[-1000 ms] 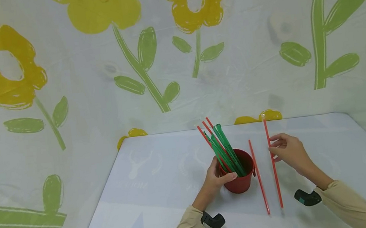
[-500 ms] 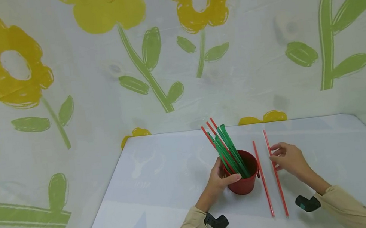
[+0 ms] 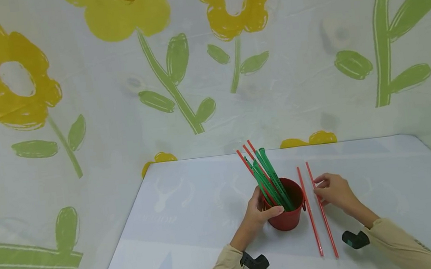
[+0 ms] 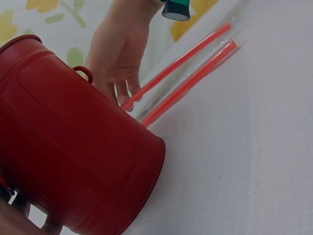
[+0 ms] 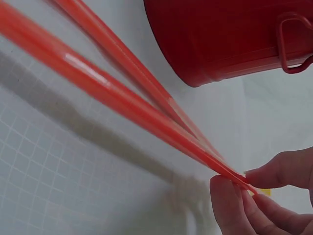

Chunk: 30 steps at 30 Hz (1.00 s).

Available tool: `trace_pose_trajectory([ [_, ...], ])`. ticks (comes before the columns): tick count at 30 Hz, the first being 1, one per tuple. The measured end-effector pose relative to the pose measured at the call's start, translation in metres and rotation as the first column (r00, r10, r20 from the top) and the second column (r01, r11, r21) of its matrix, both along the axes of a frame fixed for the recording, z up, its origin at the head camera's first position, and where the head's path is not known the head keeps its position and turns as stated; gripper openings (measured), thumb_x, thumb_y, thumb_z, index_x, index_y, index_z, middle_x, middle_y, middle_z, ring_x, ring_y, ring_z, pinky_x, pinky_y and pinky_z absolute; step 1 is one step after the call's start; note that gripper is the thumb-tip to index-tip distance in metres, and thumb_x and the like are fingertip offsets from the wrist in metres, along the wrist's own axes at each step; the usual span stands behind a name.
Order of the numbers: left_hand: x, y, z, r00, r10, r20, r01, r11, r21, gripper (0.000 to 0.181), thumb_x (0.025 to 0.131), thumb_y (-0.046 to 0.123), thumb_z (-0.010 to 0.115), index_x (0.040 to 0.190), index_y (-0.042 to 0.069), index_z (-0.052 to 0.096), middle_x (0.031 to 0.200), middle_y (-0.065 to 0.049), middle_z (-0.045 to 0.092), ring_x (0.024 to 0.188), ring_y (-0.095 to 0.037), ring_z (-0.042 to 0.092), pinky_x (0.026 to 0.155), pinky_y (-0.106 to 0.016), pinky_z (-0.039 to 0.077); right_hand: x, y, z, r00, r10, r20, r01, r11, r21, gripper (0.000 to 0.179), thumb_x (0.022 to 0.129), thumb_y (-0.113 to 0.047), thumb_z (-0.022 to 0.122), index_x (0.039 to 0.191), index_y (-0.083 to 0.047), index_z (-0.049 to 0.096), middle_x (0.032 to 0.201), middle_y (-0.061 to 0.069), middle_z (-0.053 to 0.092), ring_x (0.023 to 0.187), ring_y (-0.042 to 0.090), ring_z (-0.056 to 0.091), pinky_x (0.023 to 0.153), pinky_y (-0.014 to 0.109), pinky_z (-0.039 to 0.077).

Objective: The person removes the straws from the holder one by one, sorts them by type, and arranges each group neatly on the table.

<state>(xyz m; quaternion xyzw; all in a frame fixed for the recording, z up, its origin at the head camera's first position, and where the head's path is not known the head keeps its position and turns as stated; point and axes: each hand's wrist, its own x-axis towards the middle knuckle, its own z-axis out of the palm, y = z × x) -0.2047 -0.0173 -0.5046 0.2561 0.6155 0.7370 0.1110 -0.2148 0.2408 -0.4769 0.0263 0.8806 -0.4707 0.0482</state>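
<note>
My left hand holds a small red bucket by its side, thumb at the rim. Inside lean several green printed sticks and 3 red straws, tilted to the left. A red straw in thin clear wrap is pinched between the thumb and fingertips of my right hand. Up close, the right wrist view shows this held straw slanting over the table, its shadow below. Another wrapped red straw lies between it and the bucket, nearly parallel.
The white table reaches back to a hanging cloth printed with yellow flowers. Small black cameras sit on the left wrist and right wrist. A loop handle sticks out from the bucket's side.
My right hand has come down and to the left with the held straw, bringing it nearer the straw by the bucket. The left hand stays on the bucket.
</note>
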Motion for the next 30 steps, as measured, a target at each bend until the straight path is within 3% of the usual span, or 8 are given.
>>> trace_pose_trajectory([
  [14, 0.002, 0.002, 0.002, 1.0, -0.005, -0.002, 0.005, 1.0, -0.01, 0.066, 0.084, 0.031, 0.068, 0.14, 0.023, 0.034, 0.131, -0.002, 0.052, 0.122, -0.019, 0.046, 0.096, -0.031, 0.043, -0.005, 0.001, -0.014, 0.999, -0.025, -0.042, 0.03, 0.992, 0.119, 0.029, 0.082, -0.007, 0.065, 0.104, 0.012, 0.058, 0.082, 0.017, 0.064, 0.059, 0.017, 0.058, 0.053, 0.03, 0.051],
  [22, 0.012, -0.002, 0.023, 1.0, -0.002, -0.006, 0.002, 1.0, 0.002, 0.067, 0.085, 0.029, 0.067, 0.141, 0.015, 0.033, 0.132, -0.008, 0.05, 0.122, -0.022, 0.046, 0.097, -0.029, 0.043, -0.008, -0.004, -0.015, 0.992, -0.011, -0.123, 0.035, 0.98, 0.197, 0.022, 0.079, -0.006, 0.066, 0.094, 0.011, 0.061, 0.074, 0.012, 0.063, 0.061, 0.017, 0.056, 0.051, 0.029, 0.048],
  [30, 0.013, -0.003, 0.025, 1.0, -0.005, -0.007, 0.005, 1.0, 0.011, 0.067, 0.085, 0.028, 0.067, 0.141, 0.015, 0.033, 0.132, -0.009, 0.05, 0.122, -0.022, 0.046, 0.097, -0.03, 0.043, -0.006, -0.003, -0.013, 0.997, -0.028, -0.074, 0.04, 0.984, 0.174, 0.024, 0.084, -0.007, 0.062, 0.1, 0.01, 0.058, 0.079, 0.013, 0.062, 0.059, 0.016, 0.055, 0.051, 0.029, 0.051],
])
